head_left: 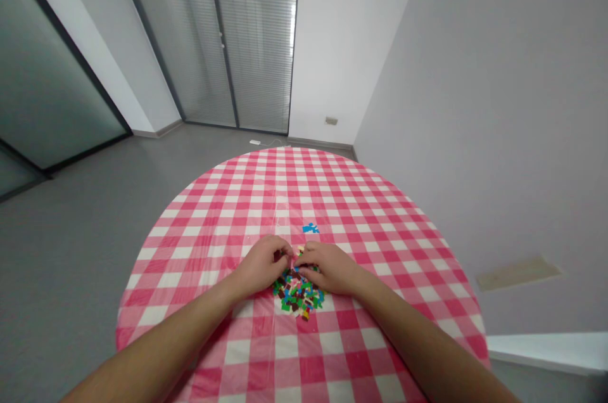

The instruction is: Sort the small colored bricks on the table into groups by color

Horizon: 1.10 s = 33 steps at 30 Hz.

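Fingertips (285, 253) of my left hand (260, 265) and my right hand (330, 267) are almost together, but I cannot tell if they clamp some piece. Under them lies a pile of small coloured pieces (297, 294), green, brown, blue and white, and my hands touch its upper edge. Little blue shape (310, 228) lies apart, just beyond my hands, on the pink checked tablecloth (304, 184) of a round table.

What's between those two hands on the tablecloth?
In the head view, a heap of small multicoloured pieces lies between the left hand and right hand, on the pink checked tablecloth.
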Available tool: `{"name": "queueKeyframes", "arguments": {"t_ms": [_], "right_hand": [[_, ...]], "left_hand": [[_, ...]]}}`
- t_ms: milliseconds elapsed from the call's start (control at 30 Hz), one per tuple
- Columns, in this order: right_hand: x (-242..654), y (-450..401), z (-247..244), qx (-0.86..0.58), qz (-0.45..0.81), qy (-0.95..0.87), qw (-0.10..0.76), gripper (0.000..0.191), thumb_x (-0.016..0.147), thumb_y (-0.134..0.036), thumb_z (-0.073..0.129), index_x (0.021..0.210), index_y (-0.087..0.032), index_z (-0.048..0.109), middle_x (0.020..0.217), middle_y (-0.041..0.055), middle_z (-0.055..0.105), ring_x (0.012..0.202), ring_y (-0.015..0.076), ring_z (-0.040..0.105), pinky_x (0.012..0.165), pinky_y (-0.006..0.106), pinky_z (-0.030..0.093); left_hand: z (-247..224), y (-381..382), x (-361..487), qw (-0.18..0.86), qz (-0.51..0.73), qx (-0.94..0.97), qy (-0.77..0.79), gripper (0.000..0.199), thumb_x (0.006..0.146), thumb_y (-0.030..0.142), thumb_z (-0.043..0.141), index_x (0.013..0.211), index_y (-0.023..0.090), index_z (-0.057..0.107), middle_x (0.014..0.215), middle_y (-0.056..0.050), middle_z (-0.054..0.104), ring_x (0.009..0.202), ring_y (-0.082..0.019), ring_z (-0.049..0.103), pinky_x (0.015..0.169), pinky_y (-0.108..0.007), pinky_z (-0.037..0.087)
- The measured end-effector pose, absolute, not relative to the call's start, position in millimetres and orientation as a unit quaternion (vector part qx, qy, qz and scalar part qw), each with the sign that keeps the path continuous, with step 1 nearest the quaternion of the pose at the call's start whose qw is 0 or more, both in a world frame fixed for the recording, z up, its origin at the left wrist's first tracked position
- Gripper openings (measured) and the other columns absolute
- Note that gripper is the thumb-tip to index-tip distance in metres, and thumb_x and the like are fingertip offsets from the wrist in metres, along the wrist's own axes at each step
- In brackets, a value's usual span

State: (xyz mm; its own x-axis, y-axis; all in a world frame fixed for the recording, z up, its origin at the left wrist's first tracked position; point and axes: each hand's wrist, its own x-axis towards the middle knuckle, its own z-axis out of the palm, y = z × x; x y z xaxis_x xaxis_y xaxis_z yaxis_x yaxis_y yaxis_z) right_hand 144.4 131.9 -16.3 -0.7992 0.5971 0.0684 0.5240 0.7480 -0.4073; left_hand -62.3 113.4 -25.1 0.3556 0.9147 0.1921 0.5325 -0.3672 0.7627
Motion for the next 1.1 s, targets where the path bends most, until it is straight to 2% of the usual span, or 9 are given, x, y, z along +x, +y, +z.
{"name": "queueKeyframes", "arguments": {"t_ms": [233, 367, 467, 567, 867, 1100], "right_hand": [[143, 133, -21, -0.306, 0.168, -0.932, 0.103, 0.017, 0.093, -0.023, 0.052, 0.090, -0.021, 0.069, 0.085, 0.0030, 0.063, 0.080, 0.0153, 0.056, 0.065, 0.025, 0.035], [142, 133, -19, -0.341, 0.182, -0.908, 0.162, 0.019, 0.093, -0.019, 0.051, 0.083, -0.018, 0.068, 0.080, 0.0034, 0.065, 0.081, 0.0159, 0.056, 0.069, 0.025, 0.038], [141, 134, -16, -0.353, 0.211, -0.887, 0.209, 0.021, 0.093, -0.018, 0.051, 0.081, -0.019, 0.068, 0.078, 0.0024, 0.067, 0.077, 0.0150, 0.056, 0.069, 0.025, 0.039], [142, 135, -17, -0.338, 0.233, -0.883, 0.228, 0.018, 0.092, -0.019, 0.054, 0.082, -0.020, 0.069, 0.078, 0.0021, 0.068, 0.076, 0.0150, 0.057, 0.070, 0.025, 0.040], [143, 134, -22, -0.338, 0.222, -0.879, 0.254, 0.015, 0.090, -0.024, 0.058, 0.084, -0.020, 0.071, 0.076, 0.0025, 0.067, 0.073, 0.0148, 0.057, 0.067, 0.025, 0.040], [147, 136, -25, -0.303, 0.174, -0.904, 0.245, 0.018, 0.091, -0.023, 0.057, 0.102, -0.022, 0.072, 0.081, 0.0043, 0.067, 0.079, 0.0166, 0.057, 0.067, 0.026, 0.042]], "left_hand": [[-24, 114, -62, 0.296, 0.308, 0.771, 0.473, 0.016, 0.075, 0.008, 0.053, 0.075, 0.017, 0.067, 0.077, -0.001, 0.068, 0.076, -0.017, 0.059, 0.072, -0.028, 0.042], [-19, 112, -61, 0.306, 0.306, 0.770, 0.468, 0.014, 0.077, 0.011, 0.057, 0.075, 0.017, 0.069, 0.074, -0.001, 0.067, 0.072, -0.015, 0.058, 0.069, -0.026, 0.042], [-16, 112, -61, 0.316, 0.298, 0.776, 0.458, 0.009, 0.080, 0.021, 0.064, 0.076, 0.019, 0.073, 0.073, -0.001, 0.066, 0.070, -0.015, 0.058, 0.067, -0.026, 0.041], [-16, 113, -62, 0.314, 0.292, 0.788, 0.441, 0.012, 0.084, 0.027, 0.065, 0.081, 0.021, 0.075, 0.075, -0.002, 0.068, 0.074, -0.016, 0.059, 0.070, -0.027, 0.041], [-18, 113, -63, 0.317, 0.309, 0.790, 0.424, 0.019, 0.090, 0.028, 0.059, 0.081, 0.020, 0.073, 0.078, -0.003, 0.069, 0.078, -0.016, 0.060, 0.075, -0.028, 0.043], [-17, 113, -62, 0.319, 0.287, 0.806, 0.408, 0.023, 0.093, 0.026, 0.052, 0.079, 0.018, 0.069, 0.077, -0.002, 0.066, 0.078, -0.016, 0.058, 0.077, -0.028, 0.042]]}}
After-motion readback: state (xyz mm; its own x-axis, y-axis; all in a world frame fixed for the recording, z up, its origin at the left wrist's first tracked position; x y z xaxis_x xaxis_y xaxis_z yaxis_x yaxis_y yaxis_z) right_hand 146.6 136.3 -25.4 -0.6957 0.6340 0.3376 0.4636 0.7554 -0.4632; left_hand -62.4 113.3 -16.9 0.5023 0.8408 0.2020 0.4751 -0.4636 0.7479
